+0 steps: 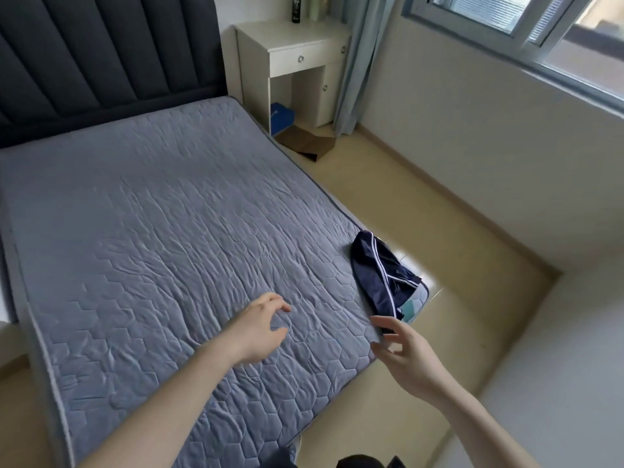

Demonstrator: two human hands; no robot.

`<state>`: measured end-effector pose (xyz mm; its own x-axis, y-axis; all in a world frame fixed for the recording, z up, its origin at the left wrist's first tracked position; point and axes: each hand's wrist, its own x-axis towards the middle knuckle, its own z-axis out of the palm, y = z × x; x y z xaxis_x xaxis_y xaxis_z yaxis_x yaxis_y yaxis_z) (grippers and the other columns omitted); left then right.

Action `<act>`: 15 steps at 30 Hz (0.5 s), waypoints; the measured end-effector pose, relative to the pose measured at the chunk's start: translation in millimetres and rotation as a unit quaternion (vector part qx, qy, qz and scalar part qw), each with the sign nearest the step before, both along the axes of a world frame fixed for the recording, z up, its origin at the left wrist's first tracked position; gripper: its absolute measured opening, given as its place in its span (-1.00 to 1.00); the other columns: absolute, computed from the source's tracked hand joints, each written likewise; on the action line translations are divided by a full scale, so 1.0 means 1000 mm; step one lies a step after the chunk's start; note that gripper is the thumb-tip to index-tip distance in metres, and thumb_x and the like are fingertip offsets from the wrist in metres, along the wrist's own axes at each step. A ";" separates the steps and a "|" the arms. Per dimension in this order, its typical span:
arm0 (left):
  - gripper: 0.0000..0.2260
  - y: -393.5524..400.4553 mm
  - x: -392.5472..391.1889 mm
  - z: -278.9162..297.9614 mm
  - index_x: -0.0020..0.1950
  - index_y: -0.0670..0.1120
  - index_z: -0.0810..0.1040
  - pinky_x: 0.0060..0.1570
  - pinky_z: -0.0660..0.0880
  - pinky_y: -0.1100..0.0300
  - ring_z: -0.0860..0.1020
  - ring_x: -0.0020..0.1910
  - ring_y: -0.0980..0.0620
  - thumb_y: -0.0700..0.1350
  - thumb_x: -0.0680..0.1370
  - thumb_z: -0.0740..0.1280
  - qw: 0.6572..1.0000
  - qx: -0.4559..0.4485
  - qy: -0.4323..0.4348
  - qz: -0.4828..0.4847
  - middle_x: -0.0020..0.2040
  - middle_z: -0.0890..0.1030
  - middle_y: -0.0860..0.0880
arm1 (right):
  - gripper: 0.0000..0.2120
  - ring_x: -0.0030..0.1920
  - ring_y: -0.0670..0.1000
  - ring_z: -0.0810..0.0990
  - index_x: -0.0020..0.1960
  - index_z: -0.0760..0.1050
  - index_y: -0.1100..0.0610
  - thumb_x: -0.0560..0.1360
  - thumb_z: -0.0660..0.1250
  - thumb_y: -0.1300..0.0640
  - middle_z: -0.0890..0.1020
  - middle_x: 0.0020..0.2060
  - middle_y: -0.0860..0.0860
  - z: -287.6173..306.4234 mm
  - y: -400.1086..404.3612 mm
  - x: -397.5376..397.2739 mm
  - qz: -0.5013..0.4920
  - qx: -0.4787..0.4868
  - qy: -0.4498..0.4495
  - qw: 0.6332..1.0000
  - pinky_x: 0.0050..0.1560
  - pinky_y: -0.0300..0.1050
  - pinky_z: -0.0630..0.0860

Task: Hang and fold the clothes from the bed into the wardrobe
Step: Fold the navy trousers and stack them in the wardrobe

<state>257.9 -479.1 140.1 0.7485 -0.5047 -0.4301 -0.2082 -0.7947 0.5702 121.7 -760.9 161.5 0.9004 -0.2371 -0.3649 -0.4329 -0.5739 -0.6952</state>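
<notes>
Navy garment (378, 271) lies just beyond right hand's (408, 356) spread, empty fingers (383, 321).

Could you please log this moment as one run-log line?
left hand: open, over mattress | right hand: open, reaching toward navy garment | garment: on mattress corner, unheld

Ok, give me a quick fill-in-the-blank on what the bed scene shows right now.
1. The navy garment lies at the bed's ____ edge.
2. Both hands hold ____.
3. The hand nearer the garment is the ____ hand.
4. The left hand hovers over the grey ____.

Missing: right; nothing; right; mattress
</notes>
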 end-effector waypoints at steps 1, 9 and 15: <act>-0.66 -0.015 0.008 -0.001 0.41 0.14 0.45 0.33 0.44 0.05 0.50 0.28 0.10 0.06 0.63 0.28 1.000 -0.006 0.002 -0.007 0.47 0.30 0.22 | -0.62 0.24 -0.18 0.54 0.37 0.46 -0.17 0.58 0.37 0.05 0.54 0.28 -0.22 0.000 -0.010 0.006 -0.009 0.002 0.006 1.000 0.16 -0.21 0.51; -0.69 -0.109 0.053 -0.036 0.37 0.16 0.46 0.28 0.44 0.13 0.48 0.27 0.15 0.06 0.62 0.28 0.999 -0.025 0.024 0.000 0.43 0.31 0.26 | -0.60 0.22 -0.14 0.57 0.40 0.46 -0.09 0.58 0.37 0.10 0.57 0.24 -0.20 -0.035 -0.104 0.071 -0.039 0.015 0.053 0.998 -0.02 -0.38 0.45; -0.70 -0.166 0.075 -0.074 0.35 0.19 0.46 0.19 0.54 0.08 0.58 0.13 0.13 0.07 0.61 0.29 0.997 0.002 0.049 0.056 0.38 0.30 0.33 | -0.61 0.13 -0.13 0.63 0.35 0.48 -0.08 0.55 0.38 0.12 0.64 0.20 -0.12 -0.091 -0.197 0.125 -0.053 0.035 0.105 0.992 -0.14 -0.36 0.50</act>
<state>333.3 -644.8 66.0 0.7544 -0.4181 -0.5061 -0.0616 -0.8126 0.5795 247.0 -957.9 71.0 0.7740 -0.2932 -0.5613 -0.6278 -0.4714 -0.6194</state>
